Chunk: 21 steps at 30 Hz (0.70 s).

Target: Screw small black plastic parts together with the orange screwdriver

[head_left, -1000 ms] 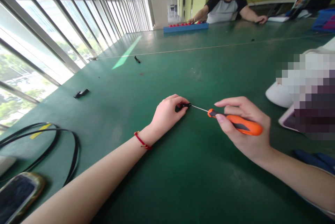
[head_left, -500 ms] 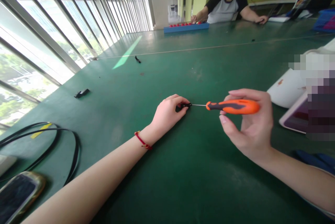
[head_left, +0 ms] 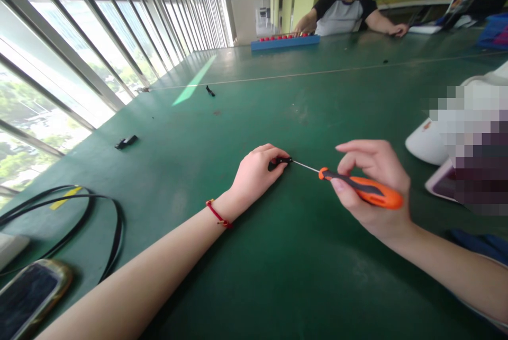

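My left hand [head_left: 257, 173] rests on the green table [head_left: 246, 276], its thumb and fingers pinched on a small black part [head_left: 283, 160], most of which they hide. In my right hand [head_left: 377, 191] lies a screwdriver [head_left: 361, 186] with an orange and dark grey handle. The handle slants down to the right, between the thumb and the curled fingers. Its thin shaft points left, and the tip meets the right end of the black part. Whether the tip sits in a screw is too small to tell.
Two small black pieces [head_left: 126, 142] [head_left: 210, 91] lie left and farther back. A phone [head_left: 29, 297] and looped black cable [head_left: 117, 223] are at the near left. A white object [head_left: 423, 141] stands at right. Across the table, a person [head_left: 341, 17] sits behind a blue rack [head_left: 286, 43].
The screwdriver's handle has swung down from nearly level to a slant, and my right hand's thumb and fingers have shifted on it. My left hand keeps its pinch. The far person's hand has moved slightly.
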Motion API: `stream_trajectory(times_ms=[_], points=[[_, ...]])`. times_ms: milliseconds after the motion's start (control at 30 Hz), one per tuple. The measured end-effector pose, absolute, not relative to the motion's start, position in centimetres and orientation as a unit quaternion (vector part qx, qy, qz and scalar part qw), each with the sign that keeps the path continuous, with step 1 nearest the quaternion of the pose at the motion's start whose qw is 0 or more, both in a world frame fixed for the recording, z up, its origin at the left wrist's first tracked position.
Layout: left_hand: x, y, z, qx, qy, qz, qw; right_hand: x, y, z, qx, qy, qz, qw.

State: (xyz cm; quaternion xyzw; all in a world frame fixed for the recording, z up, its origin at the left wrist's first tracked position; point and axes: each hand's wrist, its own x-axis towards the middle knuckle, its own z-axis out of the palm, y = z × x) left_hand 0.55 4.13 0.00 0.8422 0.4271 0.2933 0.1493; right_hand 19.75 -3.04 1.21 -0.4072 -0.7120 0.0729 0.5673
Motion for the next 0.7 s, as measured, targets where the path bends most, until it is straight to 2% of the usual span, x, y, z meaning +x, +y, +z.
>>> stream_trajectory(times_ms=[100, 233, 300, 467, 633, 700], points=[[0.56, 4.13, 0.03, 0.842, 0.425, 0.296, 0.151, 19.78, -3.30, 1.23, -0.436, -0.719, 0.048, 0.539], [0.52, 4.18, -0.05, 0.841, 0.423, 0.299, 0.156, 19.67, -3.02, 1.00, -0.395, -0.685, 0.055, 0.610], [0.50, 4.21, -0.08, 0.840, 0.422, 0.302, 0.158, 19.67, -2.84, 1.00, -0.384, -0.682, 0.082, 0.618], [0.49, 4.21, -0.02, 0.837, 0.426, 0.303, 0.163, 19.69, -3.15, 1.29, -0.444, -0.714, 0.082, 0.535], [0.49, 4.20, -0.05, 0.836, 0.430, 0.303, 0.160, 19.56, -3.07, 1.15, -0.406, -0.675, 0.072, 0.612], [0.51, 4.19, -0.06, 0.836, 0.428, 0.303, 0.162, 19.58, -3.02, 1.14, -0.406, -0.682, 0.094, 0.601]])
